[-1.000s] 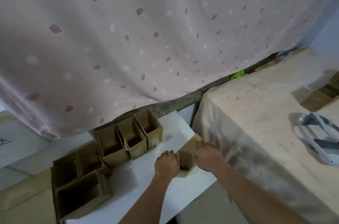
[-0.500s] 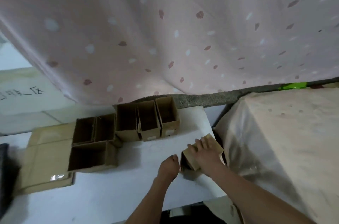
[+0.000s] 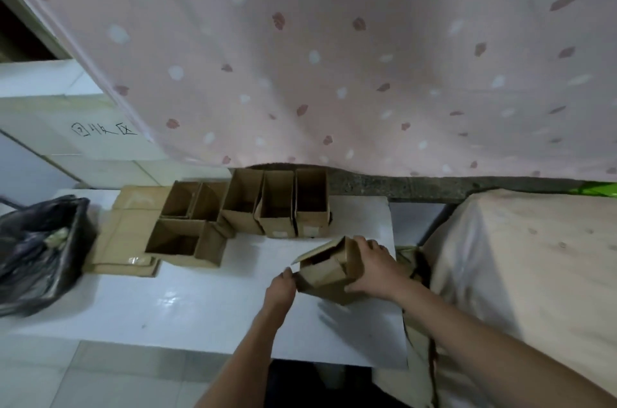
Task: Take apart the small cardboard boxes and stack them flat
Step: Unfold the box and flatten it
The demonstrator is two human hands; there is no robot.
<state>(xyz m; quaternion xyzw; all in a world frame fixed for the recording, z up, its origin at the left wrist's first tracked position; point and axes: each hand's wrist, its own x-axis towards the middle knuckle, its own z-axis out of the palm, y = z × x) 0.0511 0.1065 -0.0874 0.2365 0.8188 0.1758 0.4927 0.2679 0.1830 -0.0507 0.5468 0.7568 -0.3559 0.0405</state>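
A small brown cardboard box (image 3: 329, 269) lies tipped on its side near the right end of the white table (image 3: 187, 310), one flap sticking up. My right hand (image 3: 375, 269) grips its right side from above. At the box's left edge, the fingertips of my left hand (image 3: 280, 285) pinch the cardboard. Behind it, several open small boxes (image 3: 277, 207) stand in a row along the table's back edge, with more open boxes (image 3: 183, 240) to their left. Flattened cardboard sheets (image 3: 133, 230) lie under and beside those left boxes.
A black plastic bag (image 3: 36, 250) sits at the table's left end. A pink spotted curtain (image 3: 334, 56) hangs close behind the boxes. To the right stands a surface draped in a beige cloth (image 3: 527, 260). More cardboard shows in the gap beside the table.
The box has been pulled toward me and tipped further, with a flap lifted. My left hand has closed in on its left edge. The view has swung left, bringing the black bag into sight.
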